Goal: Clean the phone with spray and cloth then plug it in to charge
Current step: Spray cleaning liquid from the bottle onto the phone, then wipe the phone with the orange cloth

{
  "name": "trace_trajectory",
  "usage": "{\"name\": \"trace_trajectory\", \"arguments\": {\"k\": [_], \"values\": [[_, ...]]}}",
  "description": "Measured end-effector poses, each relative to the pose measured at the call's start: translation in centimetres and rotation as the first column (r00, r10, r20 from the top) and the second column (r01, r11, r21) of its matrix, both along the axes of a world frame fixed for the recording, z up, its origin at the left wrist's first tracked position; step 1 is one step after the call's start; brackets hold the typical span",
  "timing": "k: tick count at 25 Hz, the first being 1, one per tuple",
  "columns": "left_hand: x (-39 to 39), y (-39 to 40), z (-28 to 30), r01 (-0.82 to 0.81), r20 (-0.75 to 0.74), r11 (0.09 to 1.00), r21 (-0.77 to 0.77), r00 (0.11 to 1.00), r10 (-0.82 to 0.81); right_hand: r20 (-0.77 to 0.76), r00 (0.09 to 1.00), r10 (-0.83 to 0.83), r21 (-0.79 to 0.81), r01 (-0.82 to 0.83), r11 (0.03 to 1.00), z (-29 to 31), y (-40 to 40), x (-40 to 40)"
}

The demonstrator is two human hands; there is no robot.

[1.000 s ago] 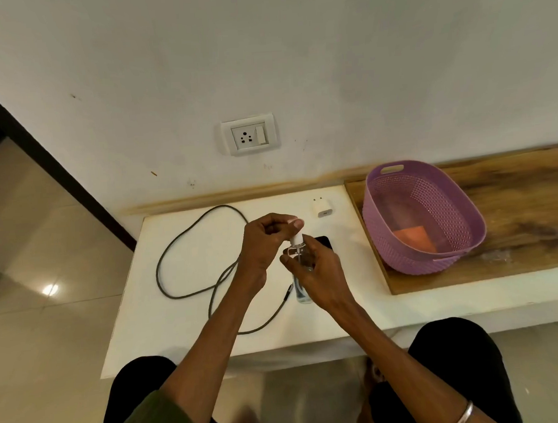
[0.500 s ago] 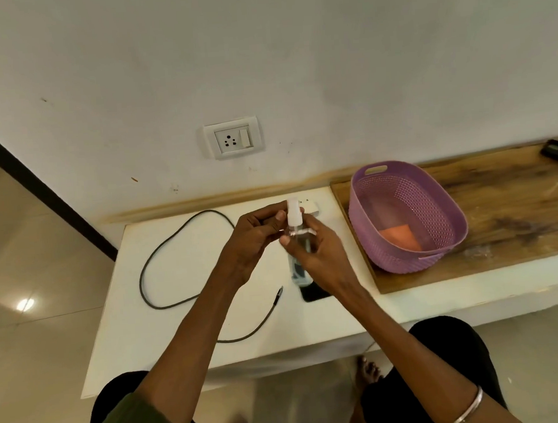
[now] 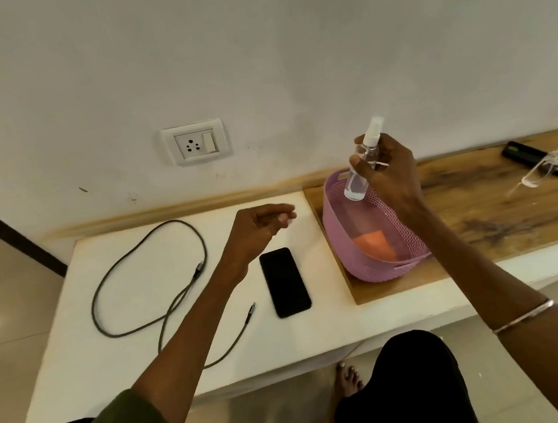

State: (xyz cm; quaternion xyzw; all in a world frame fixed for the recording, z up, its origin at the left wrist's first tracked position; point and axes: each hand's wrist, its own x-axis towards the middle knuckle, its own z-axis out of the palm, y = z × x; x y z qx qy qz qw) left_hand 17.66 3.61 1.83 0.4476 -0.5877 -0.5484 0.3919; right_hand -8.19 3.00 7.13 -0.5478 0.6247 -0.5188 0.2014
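A black phone [image 3: 285, 282] lies screen up on the white table [image 3: 84, 354]. My right hand [image 3: 389, 175] grips a clear spray bottle [image 3: 361, 170] with a white nozzle, held upright above the far rim of the purple basket [image 3: 333, 214]. An orange cloth [image 3: 372, 243] lies inside the basket. My left hand [image 3: 256, 232] hovers just beyond the phone, fingers loosely curled, with nothing seen in it. A dark charging cable [image 3: 112, 280] loops on the table left of the phone, one plug end [image 3: 251, 309] close to the phone. A wall socket [image 3: 196, 143] is above the table.
The basket stands on a wooden board [image 3: 486, 211] to the right. A dark flat object [image 3: 522, 155] and a clear plastic item [image 3: 549, 165] lie at the board's far right. My knees and a bare foot show below the table edge.
My hands have parted. The right hand carried the spray bottle up and right over the basket. The left hand let go of the bottle's top and stays near the phone, which is now uncovered.
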Motion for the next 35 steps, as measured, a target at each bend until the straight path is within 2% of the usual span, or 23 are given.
{"name": "trace_trajectory", "arguments": {"k": [2,5,7,9,13,17,20,24,27,30,32,33,35], "values": [[0.4,-0.1,-2.1,-0.029,0.092,1.000,-0.011,0.995,0.030,-0.027,0.999,-0.021,0.059,0.022,0.998,-2.1,-1.0,-1.5],[1.5,0.0,-5.9,-0.014,0.408,0.998,-0.055,0.912,0.035,-0.101,0.994,-0.034,0.135,0.048,0.990,-5.3,-2.3,-2.6],[2.5,0.4,-8.2,0.042,0.547,0.999,-0.001,0.836,-0.035,-0.101,0.994,-0.038,0.184,0.057,0.981,-6.9,-3.0,-3.0],[3.2,0.7,-10.0,0.088,0.613,0.993,0.080,0.782,-0.119,-0.091,0.995,-0.044,0.239,0.065,0.969,-8.0,-3.6,-3.2],[3.7,1.0,-11.7,0.147,0.674,0.983,0.107,0.717,-0.180,-0.184,0.982,-0.043,0.293,0.097,0.951,-9.4,-4.0,-2.9],[4.1,1.2,-12.2,0.164,0.690,0.982,0.095,0.700,-0.184,-0.155,0.988,-0.020,0.305,0.067,0.950,-10.0,-3.9,-3.1],[4.0,1.5,-12.4,0.222,0.736,0.973,0.068,0.647,-0.199,-0.150,0.989,-0.004,0.339,0.056,0.939,-10.1,-4.1,-3.1],[4.1,1.7,-12.3,0.247,0.743,0.965,0.086,0.629,-0.227,-0.275,0.956,0.098,0.462,0.042,0.886,-10.1,-3.7,-3.9],[4.2,2.0,-12.1,0.273,0.740,0.959,0.071,0.631,-0.234,-0.433,0.878,0.203,0.618,0.125,0.777,-10.1,-2.6,-5.0],[4.3,2.4,-12.4,0.296,0.741,0.954,0.039,0.633,-0.226,-0.572,0.724,0.385,0.749,0.271,0.605,-10.2,-2.0,-5.0],[4.3,2.5,-12.7,0.287,0.740,0.957,0.037,0.636,-0.219,-0.615,0.625,0.480,0.764,0.322,0.559,-10.7,-1.9,-4.7],[4.2,2.5,-12.9,0.275,0.737,0.961,0.036,0.642,-0.211,-0.622,0.604,0.499,0.765,0.332,0.552,-10.9,-1.9,-4.6],[4.1,2.5,-13.0,0.250,0.732,0.968,0.023,0.655,-0.187,-0.611,0.640,0.466,0.762,0.318,0.564,-10.9,-1.7,-4.4]]}}
